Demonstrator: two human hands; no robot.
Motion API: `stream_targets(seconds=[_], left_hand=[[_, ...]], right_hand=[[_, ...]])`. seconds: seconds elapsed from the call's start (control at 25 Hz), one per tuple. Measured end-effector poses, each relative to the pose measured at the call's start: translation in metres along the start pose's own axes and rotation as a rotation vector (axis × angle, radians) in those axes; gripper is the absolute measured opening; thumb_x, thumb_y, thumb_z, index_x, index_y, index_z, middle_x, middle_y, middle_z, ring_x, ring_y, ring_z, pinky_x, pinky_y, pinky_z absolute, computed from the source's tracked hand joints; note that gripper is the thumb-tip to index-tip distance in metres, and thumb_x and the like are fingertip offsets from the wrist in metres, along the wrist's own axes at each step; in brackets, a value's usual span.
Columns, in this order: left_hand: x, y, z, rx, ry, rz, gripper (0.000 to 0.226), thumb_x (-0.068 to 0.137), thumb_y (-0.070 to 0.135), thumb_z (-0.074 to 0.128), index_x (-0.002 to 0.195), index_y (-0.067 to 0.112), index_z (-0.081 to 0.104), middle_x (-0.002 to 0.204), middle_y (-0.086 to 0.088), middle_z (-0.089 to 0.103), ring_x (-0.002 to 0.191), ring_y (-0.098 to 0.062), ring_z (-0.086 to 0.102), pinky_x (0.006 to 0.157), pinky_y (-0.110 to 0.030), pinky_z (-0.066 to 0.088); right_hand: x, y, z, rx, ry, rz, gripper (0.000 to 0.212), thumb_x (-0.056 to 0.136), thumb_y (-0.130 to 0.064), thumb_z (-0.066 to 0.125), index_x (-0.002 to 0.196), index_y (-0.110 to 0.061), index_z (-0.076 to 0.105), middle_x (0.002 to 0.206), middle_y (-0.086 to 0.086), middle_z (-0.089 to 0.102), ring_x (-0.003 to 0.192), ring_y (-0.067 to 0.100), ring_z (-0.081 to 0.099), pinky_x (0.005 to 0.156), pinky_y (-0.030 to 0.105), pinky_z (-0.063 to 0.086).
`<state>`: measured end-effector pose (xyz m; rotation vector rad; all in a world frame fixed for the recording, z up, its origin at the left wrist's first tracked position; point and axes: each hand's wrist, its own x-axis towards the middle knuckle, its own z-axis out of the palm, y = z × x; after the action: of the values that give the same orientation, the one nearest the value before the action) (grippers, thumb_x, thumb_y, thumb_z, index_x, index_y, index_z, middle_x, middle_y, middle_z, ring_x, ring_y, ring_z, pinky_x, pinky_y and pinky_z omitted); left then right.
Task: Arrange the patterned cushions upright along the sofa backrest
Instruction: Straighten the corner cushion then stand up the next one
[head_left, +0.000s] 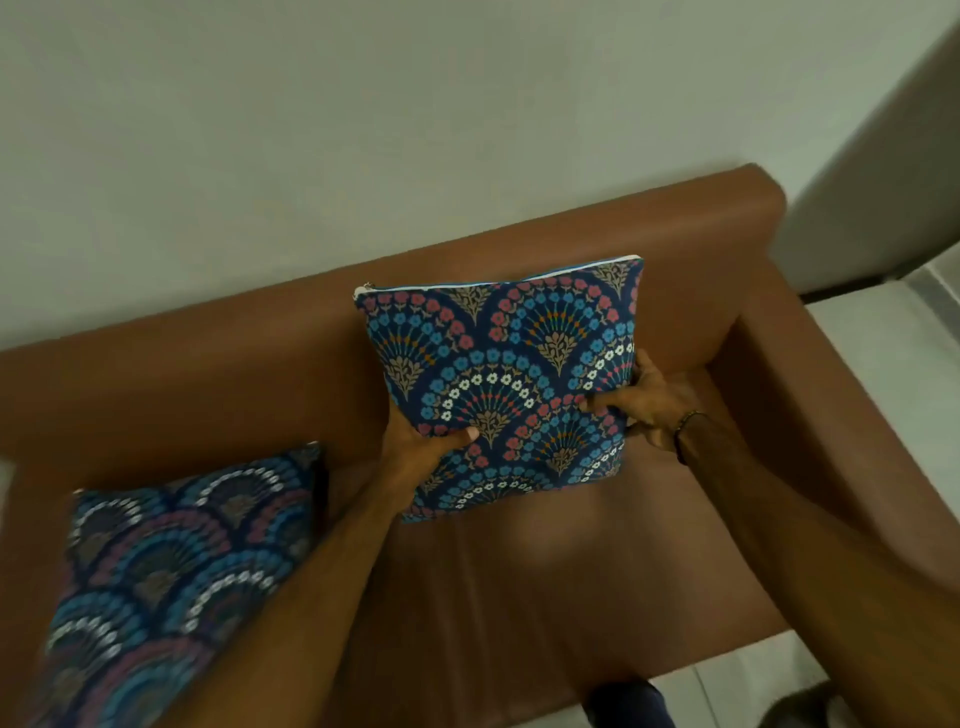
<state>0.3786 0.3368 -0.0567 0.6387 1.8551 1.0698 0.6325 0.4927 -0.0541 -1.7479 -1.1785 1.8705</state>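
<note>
A person leans over a brown sofa (519, 571) and holds one patterned cushion (504, 379) upright in front of the backrest (260, 353), towards the sofa's right end, near the armrest (810, 405). The left hand (421, 441) grasps the cushion's lower left edge, thumb pressed across the printed front and the other fingers hidden behind the fabric. The right hand (644, 400) clamps the right edge the same way, thumb on the front, with a dark bracelet (688, 421) at the wrist. The zip edge runs along the top, and the cushion stands nearly square to the backrest; whether its back already touches the leather, or its bottom edge rests on the seat, I cannot tell from here. A second cushion (171, 566) of the same fan print sits at the left end, blurred, and it looks tipped and slumped rather than properly upright. By my reckoning the job is around halfway: this cushion is in position but not let go, and the left one probably wants straightening against the backrest afterwards.
</note>
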Motion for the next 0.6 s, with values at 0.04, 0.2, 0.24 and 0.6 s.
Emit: stream_targets(seconds=[0.04,0.2,0.24,0.6], left_hand=[[0.01,-0.003,0.042,0.0,-0.005,0.0,0.11,0.065,0.008,0.099,0.155,0.014,0.037,0.155,-0.007,0.054,0.142,-0.026,0.054,0.12,-0.049,0.046],[0.044,-0.03,0.182,-0.043,-0.036,-0.027,0.101,0.07,0.005,0.096,0.154,0.01,0.041,0.153,-0.01,0.056,0.141,-0.028,0.056,0.116,-0.045,0.051],[0.052,-0.037,0.21,-0.054,-0.043,-0.022,0.098,0.07,0.005,0.096,0.152,0.01,0.043,0.15,-0.007,0.058,0.138,-0.026,0.058,0.111,-0.036,0.054],[0.104,-0.087,0.34,-0.023,-0.098,-0.025,0.096,0.075,0.015,0.094,0.156,0.008,0.043,0.155,-0.007,0.057,0.141,-0.025,0.056,0.118,-0.041,0.049]], right_hand=[[0.016,0.009,-0.033,-0.002,0.04,-0.004,0.099,0.07,0.015,0.088,0.15,-0.025,0.043,0.142,0.004,0.06,0.116,0.028,0.062,0.065,0.042,0.058],[0.079,0.041,-0.143,0.011,0.172,-0.071,0.1,0.064,0.02,0.088,0.145,-0.024,0.048,0.144,0.01,0.06,0.135,0.038,0.058,0.103,0.063,0.054],[0.095,0.048,-0.165,0.009,0.185,-0.094,0.101,0.064,0.02,0.087,0.147,-0.021,0.048,0.146,0.011,0.06,0.136,0.038,0.057,0.105,0.064,0.052],[0.174,0.096,-0.253,-0.033,0.262,-0.124,0.105,0.078,0.012,0.083,0.162,-0.023,0.032,0.142,-0.003,0.056,0.116,0.02,0.061,0.104,0.048,0.053]])
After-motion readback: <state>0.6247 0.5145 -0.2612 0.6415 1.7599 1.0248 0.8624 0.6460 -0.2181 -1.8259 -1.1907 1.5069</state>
